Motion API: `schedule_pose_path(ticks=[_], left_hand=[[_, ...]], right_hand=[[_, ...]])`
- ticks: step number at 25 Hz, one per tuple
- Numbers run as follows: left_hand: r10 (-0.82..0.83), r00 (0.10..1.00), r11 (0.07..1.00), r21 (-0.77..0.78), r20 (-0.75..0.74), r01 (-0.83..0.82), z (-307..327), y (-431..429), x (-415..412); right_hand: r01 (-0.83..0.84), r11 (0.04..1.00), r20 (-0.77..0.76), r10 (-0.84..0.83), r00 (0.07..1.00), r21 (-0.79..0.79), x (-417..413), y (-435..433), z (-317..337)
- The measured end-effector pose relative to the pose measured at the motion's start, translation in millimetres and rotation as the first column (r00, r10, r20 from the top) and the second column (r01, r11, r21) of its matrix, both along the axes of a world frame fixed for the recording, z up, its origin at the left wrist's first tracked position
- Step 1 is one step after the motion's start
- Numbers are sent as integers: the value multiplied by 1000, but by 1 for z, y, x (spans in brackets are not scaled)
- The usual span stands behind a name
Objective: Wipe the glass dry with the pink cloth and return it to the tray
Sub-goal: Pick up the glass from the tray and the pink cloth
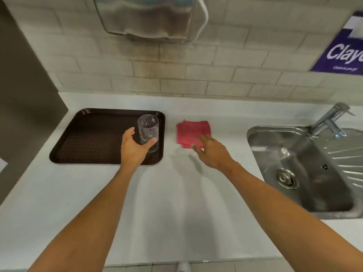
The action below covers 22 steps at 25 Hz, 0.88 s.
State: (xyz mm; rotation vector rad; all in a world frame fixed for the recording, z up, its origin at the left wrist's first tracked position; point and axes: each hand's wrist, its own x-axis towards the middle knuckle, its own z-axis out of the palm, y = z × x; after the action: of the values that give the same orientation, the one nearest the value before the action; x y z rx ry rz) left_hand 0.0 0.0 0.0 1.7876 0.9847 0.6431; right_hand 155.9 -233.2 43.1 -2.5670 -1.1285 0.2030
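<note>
A clear drinking glass (147, 130) stands upright near the right edge of a dark brown tray (88, 138) on the white counter. My left hand (133, 148) is open just in front of the glass, thumb and fingers spread around its lower part without closing on it. A folded pink cloth (191, 131) lies flat on the counter to the right of the tray. My right hand (210, 152) hovers over the cloth's near right corner, fingers spread, holding nothing.
A steel sink (298, 169) with a tap (330, 120) fills the right side. A grey panel (23, 95) stands at the left. A paper towel dispenser (149, 18) hangs on the tiled wall, and a purple sign (341, 50) is at the right.
</note>
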Motion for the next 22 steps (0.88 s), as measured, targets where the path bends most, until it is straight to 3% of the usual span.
schedule_pose_path(ticks=[6, 12, 19, 22], left_hand=[[-40, 999, 999, -28, 19, 40, -24, 4, 28], [-42, 998, 999, -3, 40, 42, -36, 12, 39], [-57, 997, 998, 16, 50, 56, -43, 23, 31], [-65, 997, 998, 19, 47, 65, -41, 29, 21]], right_hand=[[-30, 998, 19, 31, 999, -52, 21, 14, -29], [2, 1000, 30, -2, 1000, 6, 47, 47, -51], [85, 947, -34, -101, 994, -309, 73, 104, -79], [110, 962, 73, -95, 993, -251, 69, 102, -81]])
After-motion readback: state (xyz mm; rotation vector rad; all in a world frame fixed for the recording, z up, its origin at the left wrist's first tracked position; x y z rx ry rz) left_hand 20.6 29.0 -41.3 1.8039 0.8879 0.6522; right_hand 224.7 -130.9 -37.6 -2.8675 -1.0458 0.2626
